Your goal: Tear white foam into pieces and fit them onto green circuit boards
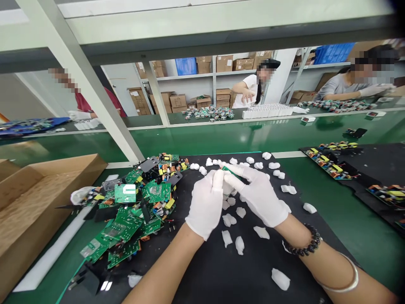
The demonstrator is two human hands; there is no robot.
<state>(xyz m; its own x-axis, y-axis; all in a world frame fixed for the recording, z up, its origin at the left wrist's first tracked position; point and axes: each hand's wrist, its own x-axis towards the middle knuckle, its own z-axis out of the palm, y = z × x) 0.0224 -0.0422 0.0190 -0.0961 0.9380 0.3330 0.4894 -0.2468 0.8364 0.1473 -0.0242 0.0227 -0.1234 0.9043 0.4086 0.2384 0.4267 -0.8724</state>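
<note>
My left hand (207, 198), in a white glove, has its fingers closed in a pinch at the middle of the black mat (202, 274). My right hand (261, 194), gloved too, meets it fingertip to fingertip. A green edge of a small circuit board (228, 170) shows between the hands; most of it is hidden by the gloves. Around and below them lie several white crumpled lumps (229, 220). To the left is a heap of green circuit boards (126, 223) with yellow and orange parts.
A cardboard box (57, 202) stands at far left, beside a white strip (60, 249). More boards (329, 162) lie on a black sheet at right. A slanted metal post (95, 84) rises ahead. Beyond the green conveyor belt (202, 137), several people work at another bench.
</note>
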